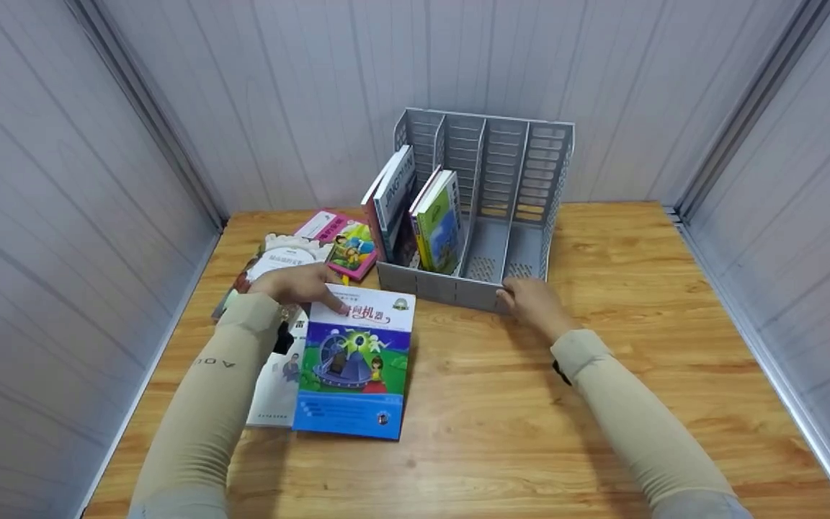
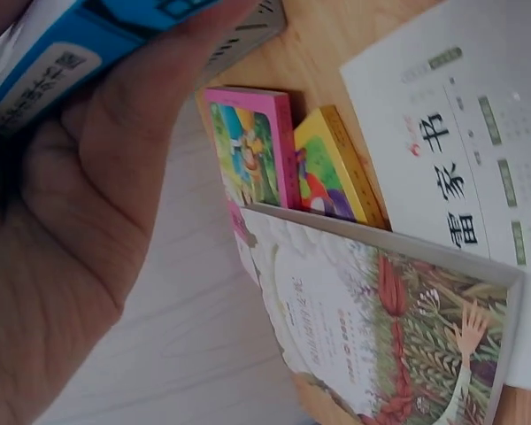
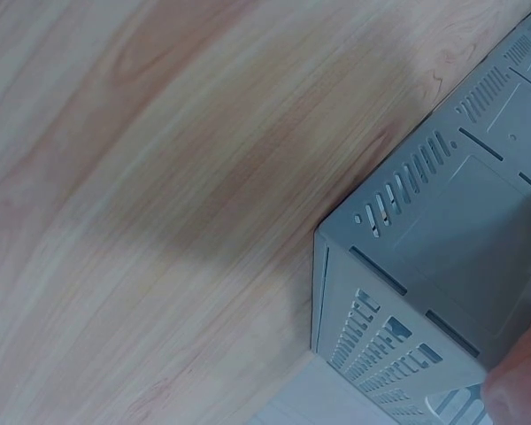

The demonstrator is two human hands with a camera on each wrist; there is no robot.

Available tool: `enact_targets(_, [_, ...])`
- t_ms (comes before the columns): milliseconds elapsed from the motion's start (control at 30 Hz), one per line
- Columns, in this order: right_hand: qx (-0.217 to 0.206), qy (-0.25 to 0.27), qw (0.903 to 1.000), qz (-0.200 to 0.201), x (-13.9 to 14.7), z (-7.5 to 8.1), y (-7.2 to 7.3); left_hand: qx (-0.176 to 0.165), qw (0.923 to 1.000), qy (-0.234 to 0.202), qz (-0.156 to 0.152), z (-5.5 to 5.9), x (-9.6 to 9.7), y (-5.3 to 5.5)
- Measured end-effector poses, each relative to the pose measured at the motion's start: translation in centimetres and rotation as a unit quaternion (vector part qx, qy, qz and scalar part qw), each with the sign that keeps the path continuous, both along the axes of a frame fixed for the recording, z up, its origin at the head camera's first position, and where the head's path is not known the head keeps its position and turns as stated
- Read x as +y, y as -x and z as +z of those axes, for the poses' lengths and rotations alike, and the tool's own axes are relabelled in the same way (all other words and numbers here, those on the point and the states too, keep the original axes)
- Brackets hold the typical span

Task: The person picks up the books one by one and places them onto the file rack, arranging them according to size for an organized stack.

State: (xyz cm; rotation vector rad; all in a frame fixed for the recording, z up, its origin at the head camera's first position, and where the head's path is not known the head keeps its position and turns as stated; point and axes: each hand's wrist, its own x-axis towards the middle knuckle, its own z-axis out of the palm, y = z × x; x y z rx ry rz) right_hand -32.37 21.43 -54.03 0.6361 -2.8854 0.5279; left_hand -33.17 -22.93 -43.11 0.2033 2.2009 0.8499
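My left hand (image 1: 294, 283) grips a blue-and-white paperback book (image 1: 354, 364) near its top left, thumb across the cover. In the left wrist view the book's blue spine (image 2: 49, 84) shows above the palm; some fingers are hidden behind it. The book stands tilted over a white book (image 1: 271, 396) lying on the table. At the front right corner of a grey plastic book rack (image 1: 433, 286), my right hand (image 1: 537, 306) holds the low front wall, fingertips over its edge. Books stand in the rack's two left compartments, among them a white one (image 1: 395, 187) and a green one (image 1: 440, 223).
Left of the rack lie a pink-edged picture book (image 1: 350, 249), a yellow-edged one (image 2: 336, 164) and a pale illustrated book (image 1: 289, 252). The rack's two right compartments show bare floors. Panel walls (image 1: 300, 94) enclose the wooden table (image 1: 638, 303) at the back and sides.
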Motion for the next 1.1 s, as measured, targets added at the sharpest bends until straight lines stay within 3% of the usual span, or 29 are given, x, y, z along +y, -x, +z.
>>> enact_targets(67, [0.003, -0.001, 1.0000, 0.000, 0.0, 0.0, 0.0, 0.007, 0.9997, -0.019, 0.011, 0.1, 0.1, -0.1])
enact_targets(300, [0.001, -0.010, 1.0000, 0.001, 0.0, 0.1, 0.0, 0.090, 0.9915, -0.091, -0.024, 0.2, 0.4, -0.2])
enact_targets(533, [0.000, -0.008, 0.9999, -0.007, -0.1, -0.1, 0.1, 0.133, 0.9801, -0.147, 0.016, 0.2, 0.4, -0.6])
enact_targets(867, [0.001, 0.002, 1.0000, -0.002, 0.0, -0.1, 0.0, 0.176, 0.9556, -0.231, 0.052, -0.4, -0.3, -1.1])
enact_targets(1100, [-0.007, -0.015, 0.9998, 0.006, 0.0, -0.1, 0.1, 0.187, 0.9314, -0.299, 0.091, -0.9, -0.4, -1.7])
